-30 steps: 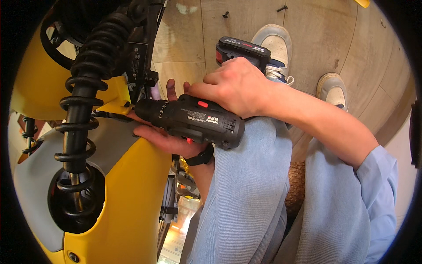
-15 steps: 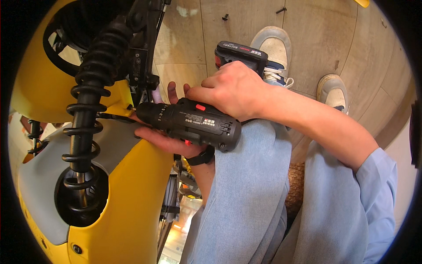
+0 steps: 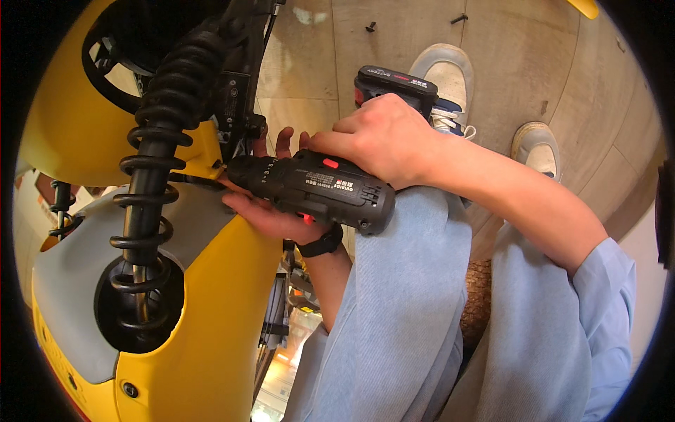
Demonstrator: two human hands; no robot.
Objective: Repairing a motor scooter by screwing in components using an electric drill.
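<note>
My right hand (image 3: 385, 137) is wrapped around the handle of a black cordless drill (image 3: 330, 188) with red buttons. The drill lies sideways, its chuck pointing left. Its tip meets the edge of a yellow plastic panel (image 3: 204, 156); the exact contact is too small to make out. Beneath the front of the drill is my left hand (image 3: 271, 219), a black band on its wrist. The left fingers are spread, some showing beyond the drill and the thumb on the near side by the lower yellow body panel (image 3: 218, 295). The drill hides the palm.
A black coil-spring shock absorber (image 3: 149, 190) stands left of the drill, passing into a round opening in a grey panel (image 3: 77, 281). Two dark screws (image 3: 459, 19) lie on the wood-look floor (image 3: 394, 35) past my shoes (image 3: 444, 77). My jeans-clad legs (image 3: 408, 281) are close below the drill.
The whole scene has shifted slightly right in the view. Both hands and the drill keep nearly the same places relative to the yellow panel.
</note>
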